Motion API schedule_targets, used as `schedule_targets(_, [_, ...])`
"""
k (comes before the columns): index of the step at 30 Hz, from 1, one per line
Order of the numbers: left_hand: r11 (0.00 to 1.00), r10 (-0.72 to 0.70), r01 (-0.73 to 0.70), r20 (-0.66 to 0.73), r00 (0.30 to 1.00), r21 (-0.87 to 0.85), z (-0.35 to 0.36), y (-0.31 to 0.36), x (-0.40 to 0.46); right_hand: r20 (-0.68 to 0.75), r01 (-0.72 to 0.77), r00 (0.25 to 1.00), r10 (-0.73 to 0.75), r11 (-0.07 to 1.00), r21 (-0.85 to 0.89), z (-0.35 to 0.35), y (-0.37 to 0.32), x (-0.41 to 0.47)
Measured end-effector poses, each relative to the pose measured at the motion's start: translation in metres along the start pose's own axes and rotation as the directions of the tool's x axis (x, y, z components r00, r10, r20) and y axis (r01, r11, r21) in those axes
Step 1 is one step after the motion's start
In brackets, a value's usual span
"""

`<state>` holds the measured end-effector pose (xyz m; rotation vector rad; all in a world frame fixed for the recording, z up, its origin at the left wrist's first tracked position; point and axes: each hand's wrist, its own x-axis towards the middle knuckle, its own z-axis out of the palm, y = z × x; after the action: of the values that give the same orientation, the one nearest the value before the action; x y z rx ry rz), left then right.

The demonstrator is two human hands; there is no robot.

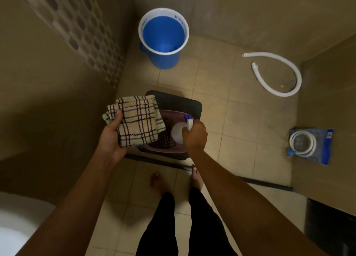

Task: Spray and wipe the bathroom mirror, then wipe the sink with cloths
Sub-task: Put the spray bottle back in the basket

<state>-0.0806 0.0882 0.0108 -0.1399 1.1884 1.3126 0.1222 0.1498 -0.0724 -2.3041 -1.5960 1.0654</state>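
Note:
My left hand [112, 135] holds a folded cream cloth with dark checks [137, 120], thumb on top, just above a purple basket [173, 151]. My right hand [195, 135] grips the neck of a white spray bottle [178, 133] with a blue nozzle, which stands inside that basket. A darker checked cloth [163, 139] lies in the basket under the cream one. The basket rests on a dark stool [179, 102]. The white sink rim [17, 225] shows at the bottom left. No mirror is in view.
A blue bucket [163, 51] stands on the tiled floor by the far wall. A white hose [279, 74] curls on the floor at right, and a packaged coiled hose [310, 146] lies near the right wall. My bare feet stand before a dark floor strip [260, 181].

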Motion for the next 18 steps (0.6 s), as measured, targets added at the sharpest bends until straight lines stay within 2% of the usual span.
schedule_targets(7, [1.0, -0.02, 0.019, 0.011, 1.0, 0.016, 0.001, -0.004, 0.001, 0.024, 0.029, 0.999, -0.027, 0.997, -0.072, 0.001, 0.001, 0.001])
schedule_targets(12, [0.999, -0.017, 0.016, 0.015, 1.0, 0.031, 0.006, 0.0, -0.009, 0.009, 0.04, 0.999, -0.039, 0.998, -0.038, -0.013, 0.003, -0.007])
schedule_targets(15, [1.0, 0.0, -0.001, 0.034, 0.999, 0.022, 0.013, 0.004, -0.018, -0.102, 0.177, 0.979, -0.177, 0.984, -0.015, -0.027, -0.003, -0.015])
schedule_targets(18, [0.999, 0.026, -0.028, 0.073, 0.997, 0.02, 0.024, 0.01, -0.033, -0.222, 0.416, 0.891, -0.395, 0.908, 0.054, -0.042, -0.021, -0.027])
